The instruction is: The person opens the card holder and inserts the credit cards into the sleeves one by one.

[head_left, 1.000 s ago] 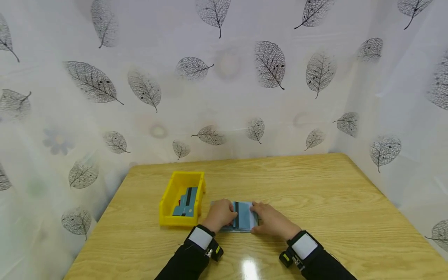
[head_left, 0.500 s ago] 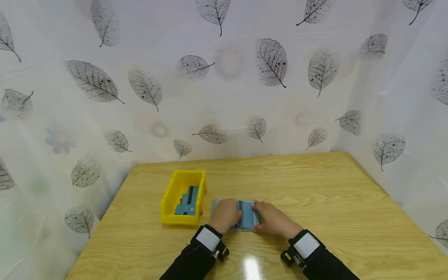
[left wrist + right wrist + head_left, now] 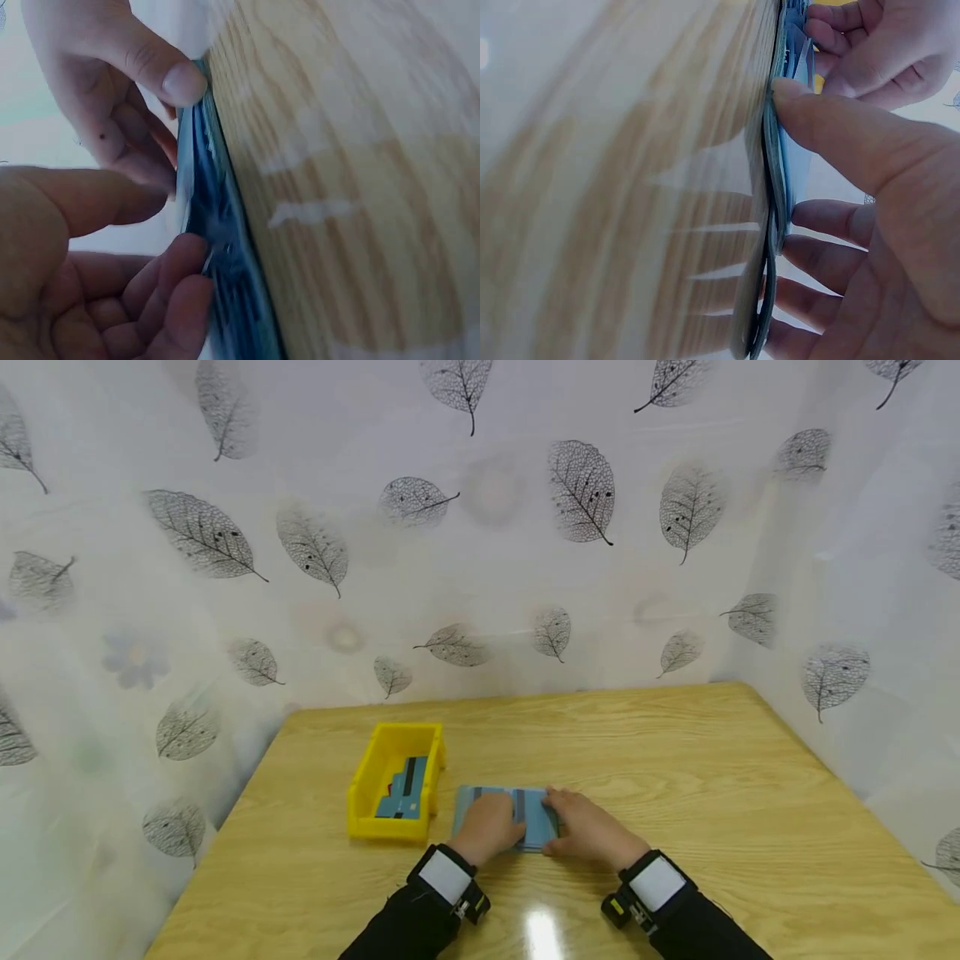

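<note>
A blue-grey card holder lies spread on the table, with clear sleeves and thick layered edges in both wrist views. On its right half is a blue card with a dark stripe. My left hand lies over the left half, fingers curled, thumb and fingers pinching at the card's left part; in the left wrist view its fingertips meet the holder's near edge. My right hand grips the holder's right end, thumb on the near edge and fingers round the far side. The left palm hides much of the left half.
A yellow bin stands to the left of the card holder, with several blue striped cards in it. The wooden table runs back to a pale curtain printed with leaves.
My left hand has moved right with the striped card, which now reaches the right hand; the pale strip beside it is covered. The right hand keeps its hold on the holder.
</note>
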Demonstrator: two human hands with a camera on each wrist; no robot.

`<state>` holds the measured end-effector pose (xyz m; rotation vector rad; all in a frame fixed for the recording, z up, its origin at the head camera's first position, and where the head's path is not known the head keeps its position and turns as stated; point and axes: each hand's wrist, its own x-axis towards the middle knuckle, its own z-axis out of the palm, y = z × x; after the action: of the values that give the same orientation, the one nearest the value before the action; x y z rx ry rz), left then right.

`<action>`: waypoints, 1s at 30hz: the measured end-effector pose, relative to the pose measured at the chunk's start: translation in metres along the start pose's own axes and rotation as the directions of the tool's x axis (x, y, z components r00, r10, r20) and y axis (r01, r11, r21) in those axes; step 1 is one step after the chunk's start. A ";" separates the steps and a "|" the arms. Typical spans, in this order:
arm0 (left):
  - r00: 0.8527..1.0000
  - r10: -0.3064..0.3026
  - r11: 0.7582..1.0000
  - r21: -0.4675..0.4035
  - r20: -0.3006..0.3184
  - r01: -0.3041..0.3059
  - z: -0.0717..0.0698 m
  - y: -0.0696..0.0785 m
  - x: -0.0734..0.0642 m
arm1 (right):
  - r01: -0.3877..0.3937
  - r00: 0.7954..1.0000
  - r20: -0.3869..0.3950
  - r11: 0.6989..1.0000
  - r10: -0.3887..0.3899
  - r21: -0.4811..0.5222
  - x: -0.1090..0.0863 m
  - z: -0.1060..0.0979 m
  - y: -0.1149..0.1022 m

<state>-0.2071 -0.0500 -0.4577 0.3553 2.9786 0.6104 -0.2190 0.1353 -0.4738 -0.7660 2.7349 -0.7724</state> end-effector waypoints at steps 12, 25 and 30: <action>0.999 -0.043 0.999 0.015 0.018 0.043 -0.017 -0.032 -0.002 | -0.003 1.000 0.019 1.000 0.003 -0.004 0.004 0.002 -0.005; 0.987 -0.109 0.993 0.054 0.119 0.103 -0.011 -0.037 -0.003 | -0.001 0.996 0.087 0.999 -0.002 0.037 0.007 -0.008 0.002; 0.987 -0.108 0.992 0.070 0.116 0.100 -0.006 -0.024 -0.002 | 0.017 0.998 0.059 1.000 -0.017 -0.010 0.006 -0.012 0.006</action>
<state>-0.2115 -0.0744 -0.4619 0.2296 2.8850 0.4663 -0.2304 0.1412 -0.4674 -0.8023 2.6859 -0.7273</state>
